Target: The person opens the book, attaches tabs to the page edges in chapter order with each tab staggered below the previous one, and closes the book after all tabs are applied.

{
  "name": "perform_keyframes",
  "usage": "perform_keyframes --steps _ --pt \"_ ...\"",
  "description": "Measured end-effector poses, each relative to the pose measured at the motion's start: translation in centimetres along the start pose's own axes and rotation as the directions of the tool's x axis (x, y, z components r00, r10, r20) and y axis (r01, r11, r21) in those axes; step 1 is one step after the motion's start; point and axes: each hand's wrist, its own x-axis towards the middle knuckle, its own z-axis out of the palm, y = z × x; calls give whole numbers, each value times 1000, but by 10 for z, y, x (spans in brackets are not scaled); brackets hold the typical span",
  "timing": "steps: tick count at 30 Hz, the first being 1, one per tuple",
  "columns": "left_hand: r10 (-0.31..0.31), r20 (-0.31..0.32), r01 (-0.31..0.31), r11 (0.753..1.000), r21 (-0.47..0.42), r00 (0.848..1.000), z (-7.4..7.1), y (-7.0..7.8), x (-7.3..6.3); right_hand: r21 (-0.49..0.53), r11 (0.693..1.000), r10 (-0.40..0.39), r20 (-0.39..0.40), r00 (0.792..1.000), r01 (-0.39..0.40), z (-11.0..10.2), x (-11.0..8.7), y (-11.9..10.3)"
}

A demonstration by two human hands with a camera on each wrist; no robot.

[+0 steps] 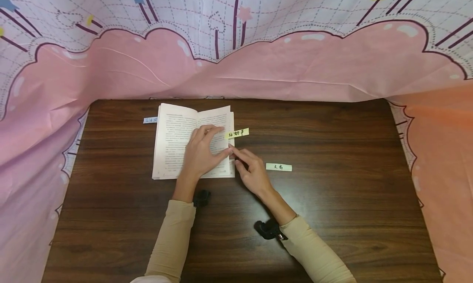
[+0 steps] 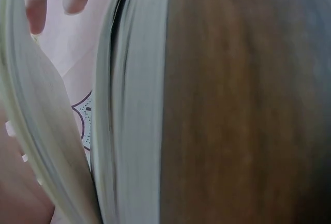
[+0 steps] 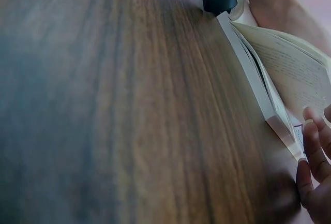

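An open printed book (image 1: pixel 177 131) lies on the table, its right-hand pages raised off the lower page block. My left hand (image 1: pixel 201 149) rests across the right page, thumb stretched to the outer edge. Fingertips of my right hand (image 1: pixel 253 172) meet the left thumb at that edge. In the right wrist view, my right hand (image 3: pixel 318 172) has its thumb at the book's corner and its other fingertips apart by the raised pages (image 3: pixel 289 69). A yellow labelled sticky tab (image 1: pixel 238 133) sticks out from the right page edge. The left wrist view shows the gap beneath the raised pages (image 2: pixel 46 115).
A pale green labelled strip (image 1: pixel 278 167) lies right of the book. The blue tab (image 1: pixel 150 120) protrudes at the book's left side. The dark wooden table (image 1: pixel 340 151) is bordered by a pink patterned cloth (image 1: pixel 295 73). Black wrist cameras (image 1: pixel 267 229) sit beside the forearms.
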Motion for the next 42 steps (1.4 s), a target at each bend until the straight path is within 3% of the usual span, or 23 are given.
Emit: perform_keyframes --steps 16,23,32,35,42 --pt "-29 36 29 1000 5 999 2 4 -1 9 1000 -6 -26 1000 6 1 2 1" --pt "-25 34 24 1000 8 999 2 4 -2 -130 991 36 -54 998 -42 3 2 0" --pt "-52 75 51 999 13 996 2 6 -3 -279 960 -11 -79 997 -11 6 2 0" --pt "-42 54 43 999 -3 998 -1 6 -4 -304 953 -33 -72 997 10 7 3 -1" --pt "39 -40 -40 999 -25 998 -16 7 -11 -358 932 -80 -59 995 54 11 6 -7"
